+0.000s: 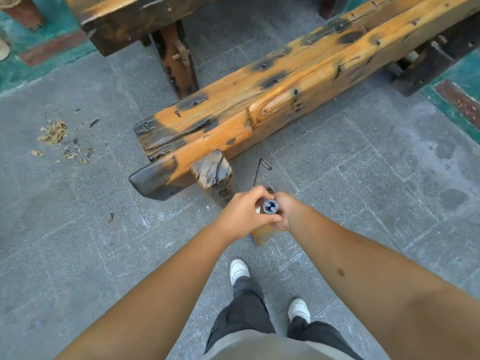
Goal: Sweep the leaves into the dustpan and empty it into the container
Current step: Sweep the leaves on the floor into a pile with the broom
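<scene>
Your left hand (240,213) and right hand (284,211) both grip the top of a handle (270,206). The leaves (54,132) lie on the floor (78,229), well left, beside the bench (259,100).

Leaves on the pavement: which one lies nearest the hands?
The single dark leaf, alone left of the hands; the pale leaf pile sits farther up left.

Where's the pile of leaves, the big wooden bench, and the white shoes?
Pile of leaves (53,132), head view, middle of the pale heap.
Wooden bench (280,81), head view, top of the orange beam.
White shoes (238,270), head view, toe of the left shoe.
</scene>
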Tool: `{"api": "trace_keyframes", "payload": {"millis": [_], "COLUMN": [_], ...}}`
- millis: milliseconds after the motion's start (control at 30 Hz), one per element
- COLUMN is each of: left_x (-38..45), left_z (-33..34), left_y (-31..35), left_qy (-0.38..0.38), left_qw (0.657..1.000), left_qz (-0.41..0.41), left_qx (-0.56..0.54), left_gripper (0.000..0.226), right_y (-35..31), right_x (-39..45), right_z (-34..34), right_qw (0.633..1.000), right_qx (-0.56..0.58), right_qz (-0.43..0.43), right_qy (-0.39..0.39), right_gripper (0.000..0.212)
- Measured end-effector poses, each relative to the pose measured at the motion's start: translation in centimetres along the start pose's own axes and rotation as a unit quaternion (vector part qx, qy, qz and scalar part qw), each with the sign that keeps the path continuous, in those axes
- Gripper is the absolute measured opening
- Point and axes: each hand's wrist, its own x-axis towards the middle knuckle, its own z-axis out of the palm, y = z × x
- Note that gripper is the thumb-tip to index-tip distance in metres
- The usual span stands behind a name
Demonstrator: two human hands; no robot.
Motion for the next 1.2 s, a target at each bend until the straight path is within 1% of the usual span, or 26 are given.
{"api": "trace_keyframes", "payload": {"millis": [100,167,200,233,300,367,433,467,500,533,600,667,733,767,833,933,967,1000,1067,1100,1167,1200], "left_x": [-3.0,-4.9,-5.7,-6.2,-7.3,-8.6,-10.5,-11.5,-12.5,-13.3,-15.2,-17.0,-18.9,-19.9,-21.9,-24.1,-24.8,-25.2,-26.5,-27.0,-28.1,-28.6], "left_z": [2.5,4.8,6.1,7.3,10.1,12.4,13.9,14.5,15.0,15.3,15.4,14.3,12.4,11.4,9.1,5.5,4.0,2.5,-1.2,-2.8,-6.9,-9.0], "left_y": [0.4,0.7,0.7,0.7,0.6,0.6,0.8,1.0,1.1,1.1,0.6,-0.1,-1.5,-2.3,-4.0,-6.5,-7.4,-8.3,-10.9,-12.2,-14.8,-16.1], "left_qy": [0.015,0.068,0.091,0.107,0.126,0.125,0.114,0.111,0.106,0.101,0.122,0.173,0.228,0.241,0.245,0.247,0.257,0.268,0.295,0.305,0.317,0.324], "left_qw": [0.997,0.993,0.990,0.984,0.967,0.946,0.913,0.885,0.852,0.820,0.771,0.730,0.690,0.671,0.643,0.616,0.596,0.567,0.532,0.528,0.534,0.531], "left_qz": [0.014,-0.013,-0.041,-0.076,-0.149,-0.225,-0.296,-0.327,-0.350,-0.362,-0.355,-0.344,-0.341,-0.342,-0.349,-0.343,-0.331,-0.321,-0.319,-0.322,-0.315,-0.315], "left_qx": [-0.078,-0.095,-0.103,-0.119,-0.163,-0.196,-0.256,-0.311,-0.374,-0.432,-0.514,-0.565,-0.597,-0.612,-0.637,-0.665,-0.685,-0.710,-0.727,-0.724,-0.717,-0.717], "left_gripper": [0.027,0.040,0.046,0.046,0.039,0.034,0.034,0.036,0.037,0.037,0.031,0.025,0.021,0.020,0.026,0.042,0.045,0.045,0.040,0.038,0.037,0.038], "right_y": [2.1,3.7,4.6,5.4,7.2,9.0,10.6,11.5,12.3,13.2,14.9,16.3,17.8,18.7,20.6,22.7,23.4,23.9,25.2,25.8,26.9,27.4], "right_x": [-2.5,-4.6,-5.7,-6.8,-9.5,-11.9,-13.9,-14.5,-15.1,-15.3,-16.0,-16.4,-17.1,-17.5,-18.0,-18.0,-17.7,-17.3,-16.2,-15.8,-14.8,-14.4], "right_z": [-2.1,-3.6,-4.4,-4.8,-5.8,-6.7,-7.4,-7.5,-7.5,-7.4,-6.4,-5.1,-3.2,-2.0,0.6,5.1,7.0,8.8,13.1,15.0,19.5,22.0], "right_qw": [1.000,1.000,0.999,0.999,0.996,0.993,0.989,0.986,0.984,0.983,0.980,0.973,0.963,0.957,0.948,0.940,0.936,0.931,0.919,0.915,0.907,0.900], "right_qx": [-0.010,-0.012,-0.021,-0.037,-0.075,-0.101,-0.132,-0.147,-0.159,-0.166,-0.178,-0.199,-0.229,-0.242,-0.262,-0.274,-0.285,-0.299,-0.330,-0.339,-0.364,-0.383], "right_qz": [0.006,0.001,-0.004,-0.003,-0.001,0.002,0.007,0.010,0.015,0.019,0.031,0.043,0.053,0.059,0.068,0.075,0.074,0.073,0.081,0.084,0.082,0.085], "right_qy": [-0.015,-0.017,-0.025,-0.036,-0.054,-0.056,-0.071,-0.077,-0.082,-0.080,-0.084,-0.106,-0.133,-0.145,-0.167,-0.191,-0.193,-0.196,-0.200,-0.202,-0.198,-0.190], "right_gripper": [0.027,0.024,0.024,0.024,0.026,0.026,0.032,0.036,0.036,0.029,0.011,0.006,0.007,0.007,0.010,0.012,0.012,0.013,0.014,0.016,0.019,0.021]}}
